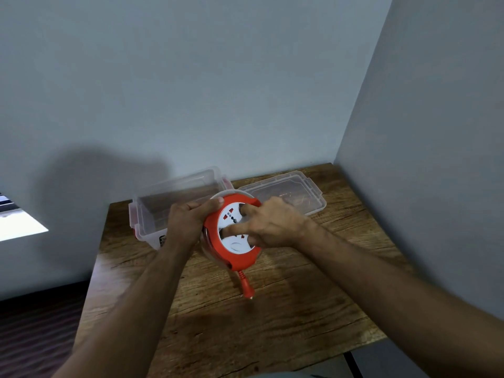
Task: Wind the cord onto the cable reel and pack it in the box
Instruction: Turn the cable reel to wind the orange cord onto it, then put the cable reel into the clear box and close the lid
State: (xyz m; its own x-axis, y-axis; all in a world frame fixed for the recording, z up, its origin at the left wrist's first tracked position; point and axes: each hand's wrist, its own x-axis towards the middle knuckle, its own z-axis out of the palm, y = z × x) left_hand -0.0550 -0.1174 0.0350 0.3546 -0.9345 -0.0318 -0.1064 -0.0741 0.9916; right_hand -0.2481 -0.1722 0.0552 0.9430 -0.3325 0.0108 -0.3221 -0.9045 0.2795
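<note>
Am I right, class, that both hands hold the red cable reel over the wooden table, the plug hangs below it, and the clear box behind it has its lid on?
Not quite. The head view shows the clear box open, its lid lying flat on the wooden table to the right. The rest holds: left hand and right hand hold the red cable reel, and the plug hangs below.
</note>
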